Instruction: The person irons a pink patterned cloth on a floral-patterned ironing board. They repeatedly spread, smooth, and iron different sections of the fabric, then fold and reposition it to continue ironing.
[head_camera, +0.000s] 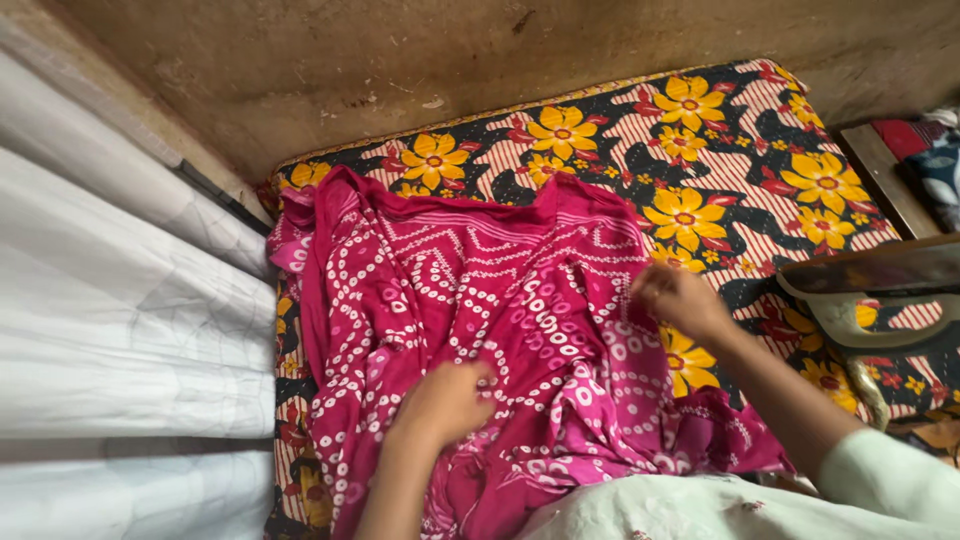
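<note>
Pale green fabric of the person's own clothing (700, 510) fills the bottom edge of the view, closest to the camera, with a pale sleeve (890, 475) running up the right arm. Just beyond it lies a magenta cloth (450, 300) printed with white rings and dots, spread loosely and rumpled over a bed (800, 130) whose cover is black and red-striped with big yellow flowers. The cloth's long axis runs from the near edge of the bed, by the person's lap, away toward the far upper left corner, where a plain pink border folds over near the wall (400, 70). Its nearer end is bunched into thick folds; the farther part lies flatter.

The left hand (445, 400) presses down on the middle of the cloth with its fingers curled in; it looks to be gathering a fold, though I cannot tell whether fabric is actually pinched inside. The right hand (680, 300) sits at the cloth's right edge, where the magenta meets the flowered cover, fingers bent and closed on that edge.

White curtain folds (120, 300) hang along the left side of the bed. At the right, a dark-rimmed, shiny object (880, 290) rests on the flowered cover, well apart from the cloth.
</note>
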